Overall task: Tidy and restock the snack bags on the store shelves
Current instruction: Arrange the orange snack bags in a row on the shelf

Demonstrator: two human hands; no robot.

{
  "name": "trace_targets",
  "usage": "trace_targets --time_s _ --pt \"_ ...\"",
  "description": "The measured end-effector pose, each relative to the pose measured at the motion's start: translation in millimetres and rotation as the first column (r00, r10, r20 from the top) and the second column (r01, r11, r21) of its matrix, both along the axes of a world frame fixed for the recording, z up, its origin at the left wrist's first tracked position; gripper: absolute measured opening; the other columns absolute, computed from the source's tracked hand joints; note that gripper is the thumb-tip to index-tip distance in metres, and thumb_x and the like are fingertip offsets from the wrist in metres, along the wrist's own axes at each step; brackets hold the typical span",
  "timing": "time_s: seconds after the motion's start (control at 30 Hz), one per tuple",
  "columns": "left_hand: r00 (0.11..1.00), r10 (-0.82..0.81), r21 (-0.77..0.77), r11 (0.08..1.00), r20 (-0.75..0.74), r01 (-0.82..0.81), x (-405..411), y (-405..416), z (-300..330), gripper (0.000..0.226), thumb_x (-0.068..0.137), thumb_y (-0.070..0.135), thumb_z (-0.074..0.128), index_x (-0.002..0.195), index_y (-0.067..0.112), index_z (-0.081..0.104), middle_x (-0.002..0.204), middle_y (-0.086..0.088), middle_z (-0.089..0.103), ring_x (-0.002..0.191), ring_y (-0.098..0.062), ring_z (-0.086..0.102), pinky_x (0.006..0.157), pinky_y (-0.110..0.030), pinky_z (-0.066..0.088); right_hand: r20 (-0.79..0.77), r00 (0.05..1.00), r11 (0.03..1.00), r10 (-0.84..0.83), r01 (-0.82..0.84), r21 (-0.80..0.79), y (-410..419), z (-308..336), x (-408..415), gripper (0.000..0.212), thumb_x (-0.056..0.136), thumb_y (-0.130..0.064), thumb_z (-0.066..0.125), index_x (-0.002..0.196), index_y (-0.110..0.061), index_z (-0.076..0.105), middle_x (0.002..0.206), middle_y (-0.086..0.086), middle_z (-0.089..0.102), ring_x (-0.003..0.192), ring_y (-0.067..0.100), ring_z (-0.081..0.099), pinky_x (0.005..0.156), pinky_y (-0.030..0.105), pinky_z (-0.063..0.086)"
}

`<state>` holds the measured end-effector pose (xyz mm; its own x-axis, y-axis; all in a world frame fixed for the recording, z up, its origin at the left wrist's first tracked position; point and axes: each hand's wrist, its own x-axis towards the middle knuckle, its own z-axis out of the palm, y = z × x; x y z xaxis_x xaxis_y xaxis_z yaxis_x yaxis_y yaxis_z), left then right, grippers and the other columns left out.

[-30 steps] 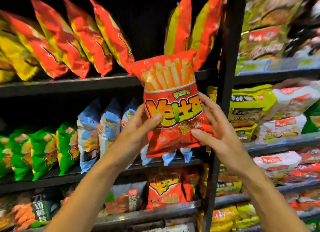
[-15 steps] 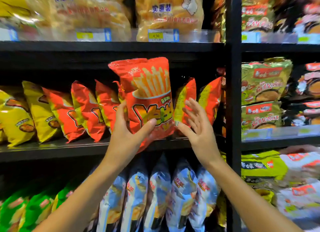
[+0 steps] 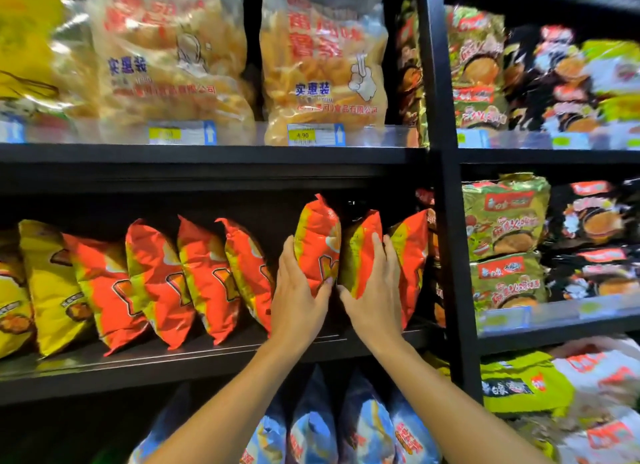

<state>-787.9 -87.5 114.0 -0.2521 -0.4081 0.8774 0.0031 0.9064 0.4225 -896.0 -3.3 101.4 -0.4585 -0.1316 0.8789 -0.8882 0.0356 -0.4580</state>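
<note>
Orange snack bag [image 3: 317,242], light, puffy and crushable, stands on the middle shelf [image 3: 207,354] as we clasp its sides with our left hand [image 3: 298,297], our right hand [image 3: 375,297] gripping its neighbour [image 3: 362,255].

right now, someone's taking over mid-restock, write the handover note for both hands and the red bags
Left hand: grips the red-orange crinkled foil snack bag, standing edge-on in the gap on the black middle shelf.
Right hand: holds the neighbouring red foil bag aside, with another red bag to its right.
Done: bag is in the row, with four leaning red bags to its left.
Left: let go, straighten the leaning bags.
</note>
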Motion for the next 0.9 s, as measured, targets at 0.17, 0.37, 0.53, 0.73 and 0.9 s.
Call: trace_targets --time_s 0.17,0.37,0.53,0.73,0.9 --pt "0.999 0.018 -0.024 1.000 0.038 -0.017 -7 -7 -8 0.106 0.085 0.027 0.079 0.161 0.023 0.005 0.157 0.000 0.026 0.144 -0.022 0.034 0.115 -0.041 0.040 -0.011 1.000 1.000 0.001 -0.002 -0.013 0 -6 -4 0.096 0.088 -0.019 0.077 0.162 -0.038 0.019 0.168 -0.018 0.010 0.155 0.005 0.014 0.115 0.016 0.021" --pt "0.996 -0.059 -0.108 0.992 0.065 0.066 -18 -16 -3 0.103 0.090 0.013 0.069 0.160 0.029 -0.006 0.163 0.000 0.008 0.152 -0.022 0.015 0.124 -0.041 0.024 -0.006 0.999 0.994 -0.032 0.031 -0.102 -1 -6 -4 0.085 0.089 -0.024 0.078 0.158 -0.036 0.031 0.164 -0.019 0.022 0.150 0.002 0.022 0.105 0.002 0.018" --pt "0.974 -0.032 -0.182 0.981 0.223 0.074 -32 -19 -4 0.103 0.101 0.021 0.057 0.154 0.032 -0.031 0.168 -0.003 -0.023 0.155 -0.016 -0.018 0.129 -0.046 0.001 0.010 1.000 0.989 -0.021 0.022 -0.146 0 -9 -7 0.084 0.087 -0.029 0.080 0.156 -0.039 0.032 0.162 -0.021 0.022 0.144 -0.006 0.020 0.092 0.000 0.027" --pt "0.927 0.112 -0.213 0.976 0.359 -0.035 -39 -19 -8 0.117 0.101 0.018 0.058 0.140 0.031 -0.052 0.165 -0.013 -0.030 0.157 -0.036 -0.015 0.128 -0.053 -0.002 0.003 0.998 0.990 -0.059 0.059 -0.128 -2 -12 -12 0.086 0.088 -0.031 0.079 0.158 -0.036 0.029 0.163 -0.018 0.020 0.147 0.006 0.025 0.095 0.005 0.029" --pt "0.925 -0.011 -0.193 0.977 0.381 0.091 -31 -21 -4 0.110 0.103 0.013 0.053 0.142 0.040 -0.046 0.163 -0.003 -0.038 0.154 -0.025 -0.027 0.128 -0.050 -0.007 0.001 0.997 0.987 -0.079 0.078 -0.137 -5 -14 -14 0.088 0.088 -0.030 0.079 0.159 -0.035 0.026 0.163 -0.015 0.020 0.144 -0.001 0.019 0.103 0.018 0.035"
